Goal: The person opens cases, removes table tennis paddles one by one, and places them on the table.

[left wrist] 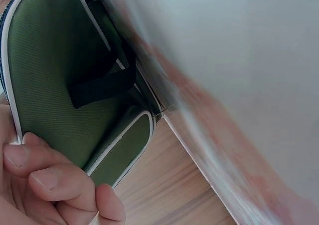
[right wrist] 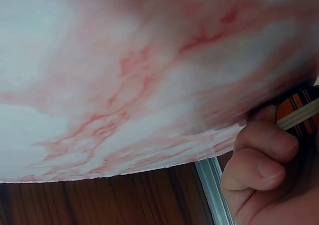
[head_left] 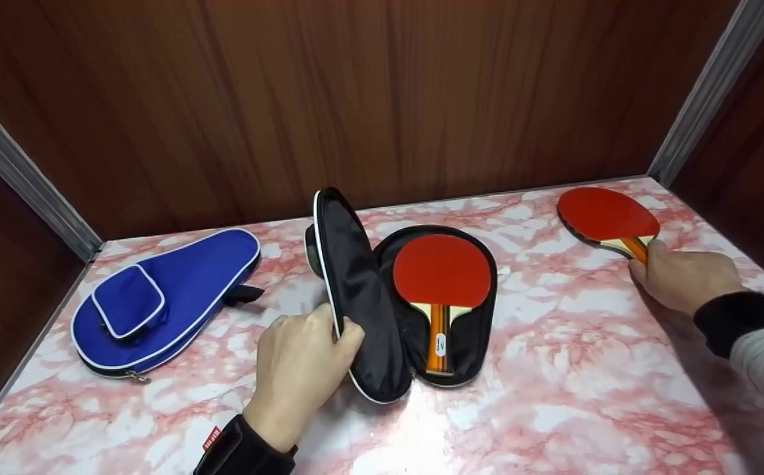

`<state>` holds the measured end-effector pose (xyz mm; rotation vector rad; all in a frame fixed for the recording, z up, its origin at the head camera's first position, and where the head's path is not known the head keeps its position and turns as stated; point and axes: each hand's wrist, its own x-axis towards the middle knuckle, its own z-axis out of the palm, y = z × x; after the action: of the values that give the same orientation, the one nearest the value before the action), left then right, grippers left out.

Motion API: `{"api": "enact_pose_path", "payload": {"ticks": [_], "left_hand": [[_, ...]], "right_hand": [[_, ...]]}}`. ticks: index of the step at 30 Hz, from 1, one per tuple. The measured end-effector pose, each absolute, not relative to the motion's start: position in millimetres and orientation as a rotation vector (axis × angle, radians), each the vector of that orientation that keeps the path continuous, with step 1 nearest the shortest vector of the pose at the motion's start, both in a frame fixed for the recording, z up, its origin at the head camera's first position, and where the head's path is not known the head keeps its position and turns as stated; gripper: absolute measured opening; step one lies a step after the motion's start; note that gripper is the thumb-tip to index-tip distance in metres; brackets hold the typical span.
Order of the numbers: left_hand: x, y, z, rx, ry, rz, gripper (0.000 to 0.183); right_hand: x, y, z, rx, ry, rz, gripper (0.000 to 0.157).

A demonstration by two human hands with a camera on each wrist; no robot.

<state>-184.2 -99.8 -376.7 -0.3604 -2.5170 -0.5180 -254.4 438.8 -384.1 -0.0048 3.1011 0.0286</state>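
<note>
My left hand point(head_left: 306, 359) pinches the edge of the raised cover of a table tennis bat case point(head_left: 365, 310). The cover's lining is black with white piping; its outside is green in the left wrist view, with a black strap point(left wrist: 102, 87). In the case's other half lies a red table tennis bat point(head_left: 443, 270), handle toward me. At the right, my right hand point(head_left: 692, 277) grips the handle of a second red table tennis bat point(head_left: 606, 214). That bat's blade is at the table's far right; its striped handle point(right wrist: 296, 113) shows partly in the right wrist view.
A closed blue bat case point(head_left: 197, 290) with white piping, a small pocket and a black strap lies on the left of the pink-and-white marbled table point(head_left: 540, 396). Brown wood-grain panels point(head_left: 355, 99) with grey metal corner strips enclose the table's back and sides.
</note>
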Motion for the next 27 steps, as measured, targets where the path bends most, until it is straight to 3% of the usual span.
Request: {"api": "enact_pose_path", "payload": {"ticks": [18, 27], "left_hand": [[-181.9, -100.4, -375.1, -0.349, -2.532, -0.517, 0.031], [-183.8, -99.8, -374.0, -0.347, -2.546, -0.519, 0.030]], "right_hand": [[-255.4, 440.9, -381.0, -0.014, 3.065, 0.024, 0.048], [-257.2, 427.4, -379.1, 0.179, 3.083, 0.019, 0.078]]}}
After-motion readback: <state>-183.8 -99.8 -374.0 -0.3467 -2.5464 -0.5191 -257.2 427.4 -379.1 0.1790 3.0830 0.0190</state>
